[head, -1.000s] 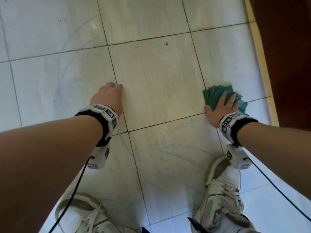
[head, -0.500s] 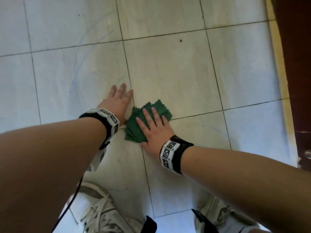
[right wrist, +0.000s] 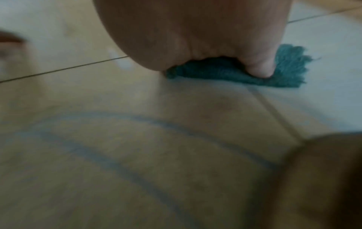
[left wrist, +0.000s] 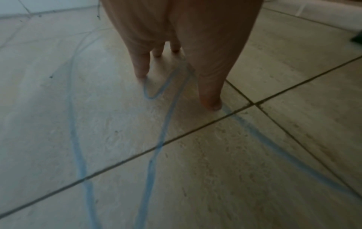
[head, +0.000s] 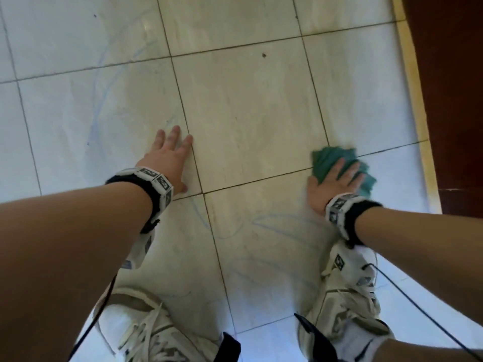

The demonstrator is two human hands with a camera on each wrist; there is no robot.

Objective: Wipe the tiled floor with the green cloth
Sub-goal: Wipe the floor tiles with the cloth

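Pale, glossy square tiles of the tiled floor (head: 248, 105) meet at dark grout lines, scrawled with curving blue chalky lines (left wrist: 156, 147). Right of the grout crossing, the right hand (head: 333, 185) presses straight fingers flat on the fuzzy, fray-edged green cloth (head: 332, 158). Left of it, the left hand (head: 167, 158) rests splayed, holding nothing.

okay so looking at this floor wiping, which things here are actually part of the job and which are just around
Part of the job:
- green cloth, pressed flat under the right hand
- tiled floor
- blue scribble lines on the tiles
- left hand, braced flat on the floor

Just around:
- white sneakers
- black cable
- dark wooden door
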